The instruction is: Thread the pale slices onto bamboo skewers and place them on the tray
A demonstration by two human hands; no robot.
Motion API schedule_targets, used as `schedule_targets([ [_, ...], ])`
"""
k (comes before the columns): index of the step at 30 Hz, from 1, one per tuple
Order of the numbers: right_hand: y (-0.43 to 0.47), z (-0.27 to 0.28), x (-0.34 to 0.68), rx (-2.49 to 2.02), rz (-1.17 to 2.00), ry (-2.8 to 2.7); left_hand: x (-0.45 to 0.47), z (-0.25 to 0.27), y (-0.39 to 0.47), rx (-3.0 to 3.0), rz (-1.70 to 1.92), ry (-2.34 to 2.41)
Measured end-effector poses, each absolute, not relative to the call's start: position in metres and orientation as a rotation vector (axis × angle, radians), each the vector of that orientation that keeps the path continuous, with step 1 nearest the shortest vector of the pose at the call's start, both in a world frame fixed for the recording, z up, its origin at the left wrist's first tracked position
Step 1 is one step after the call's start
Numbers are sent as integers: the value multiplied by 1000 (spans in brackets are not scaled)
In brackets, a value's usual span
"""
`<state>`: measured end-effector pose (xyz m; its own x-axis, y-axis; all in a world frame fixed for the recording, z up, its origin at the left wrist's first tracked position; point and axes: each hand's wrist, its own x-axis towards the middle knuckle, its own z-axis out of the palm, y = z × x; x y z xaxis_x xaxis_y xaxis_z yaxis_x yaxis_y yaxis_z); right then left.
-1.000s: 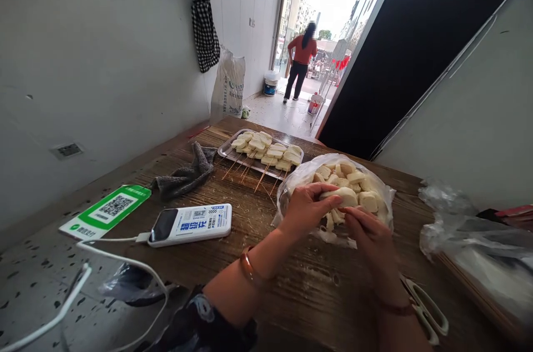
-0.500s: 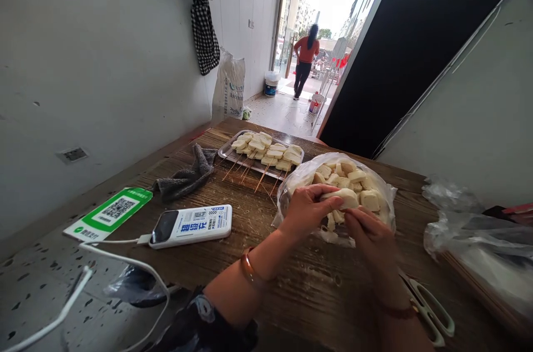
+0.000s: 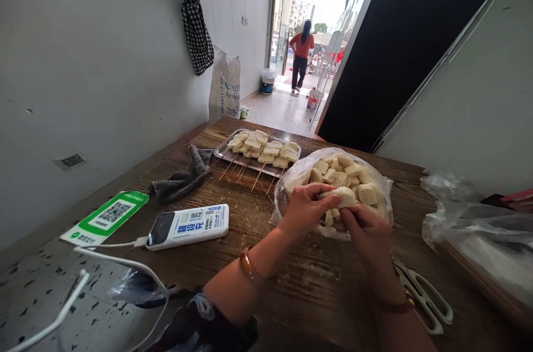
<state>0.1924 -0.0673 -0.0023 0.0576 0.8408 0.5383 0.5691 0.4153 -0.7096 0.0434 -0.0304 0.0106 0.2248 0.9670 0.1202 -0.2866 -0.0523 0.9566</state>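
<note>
A thick cream-white slice of food (image 3: 343,196), perhaps tofu or steamed bun, is gripped between the thumb and fingers of my left hand (image 3: 308,207). My right hand (image 3: 366,230) is closed in a pinch against the slice's lower edge; whatever those fingers hold is hidden. Just beyond both hands, a clear plastic bag (image 3: 385,196) lies spread open, full of loose cream-white pieces (image 3: 341,174). Farther back to the left, a metal tray (image 3: 220,151) carries stacked slices (image 3: 254,142) on thin wooden skewers (image 3: 259,175), whose ends stick out toward me.
On the table's left lie a grey cloth (image 3: 183,177), a white phone-like device (image 3: 191,227) with a cable, and a green QR card (image 3: 108,217). Scissors (image 3: 425,296) rest near my right wrist. Plastic bags (image 3: 474,224) fill the right edge. A person (image 3: 302,52) stands at the doorway.
My right fingers have moved in closer against the slice's lower edge. The left hand keeps its grip. The view has shifted slightly, and the person in the doorway has changed leg position.
</note>
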Motion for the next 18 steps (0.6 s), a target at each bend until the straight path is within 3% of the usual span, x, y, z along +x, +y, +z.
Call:
schedule_targets([
  [7,-66,-3,193,-1280,522,-1651,38,8,-21,1136,1299,800],
  [18,-58,-9,192,-1182,468,-1590,43,1,-13,1118,1247,761],
])
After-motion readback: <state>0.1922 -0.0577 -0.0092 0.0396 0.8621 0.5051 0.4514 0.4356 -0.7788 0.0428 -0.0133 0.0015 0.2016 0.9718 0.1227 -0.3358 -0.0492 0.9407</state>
